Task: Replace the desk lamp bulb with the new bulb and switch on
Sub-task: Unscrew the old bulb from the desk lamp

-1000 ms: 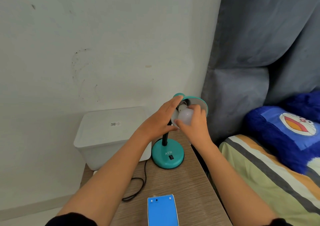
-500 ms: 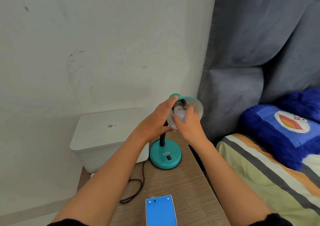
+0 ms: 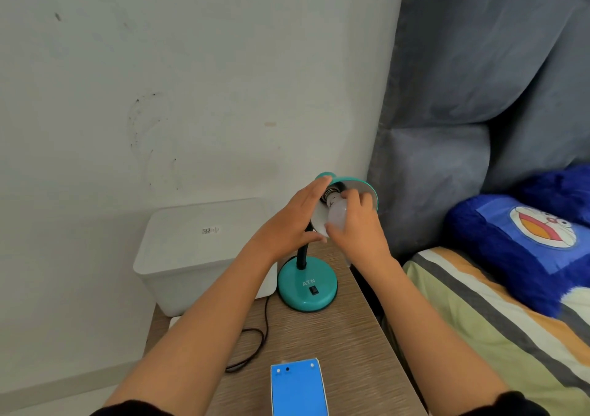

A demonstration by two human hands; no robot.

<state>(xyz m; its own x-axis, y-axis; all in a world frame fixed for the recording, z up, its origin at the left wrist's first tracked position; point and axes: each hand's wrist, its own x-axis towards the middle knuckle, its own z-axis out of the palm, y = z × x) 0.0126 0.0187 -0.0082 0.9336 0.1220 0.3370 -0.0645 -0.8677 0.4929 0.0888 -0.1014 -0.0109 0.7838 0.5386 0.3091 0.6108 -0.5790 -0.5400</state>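
Bulb (image 3: 336, 215) base points up-left into shade (image 3: 367, 189), right hand (image 3: 357, 227) gripping.

L hand (image 3: 289, 224) open, R hand (image 3: 356, 227) gripping

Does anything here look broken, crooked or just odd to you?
Nothing looks broken or spilled. The teal lamp stands upright on the wooden table, the hands around its bulb. The only blemish is a ring of dark scuff marks on the wall. The black cord lies in a loose loop, not tangled.
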